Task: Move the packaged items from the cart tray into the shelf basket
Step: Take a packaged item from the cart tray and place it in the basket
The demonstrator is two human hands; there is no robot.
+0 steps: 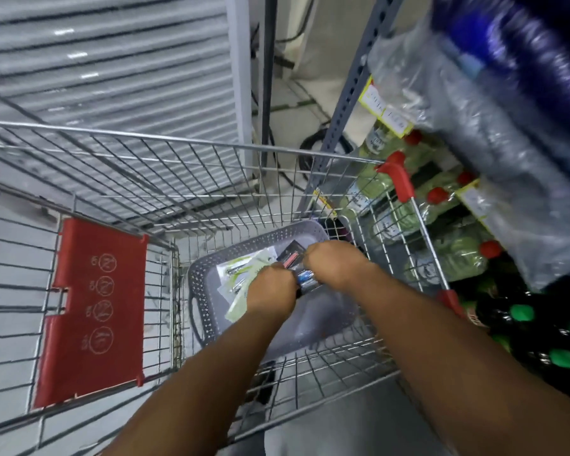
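Packets: light, flat, slippery

Cart (pixel 211 166) carries the grey tray (pixel 204 278); packets (pixel 244 274) lie inside it. Both hands, left (pixel 270 287) and right (pixel 336 264), are closed on a bunch. Probably thin, bendy, slick film; pinch across the stacked edges.

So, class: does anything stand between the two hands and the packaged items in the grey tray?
Nothing visible does: the left hand and right hand are already down on the packaged items inside the grey tray.
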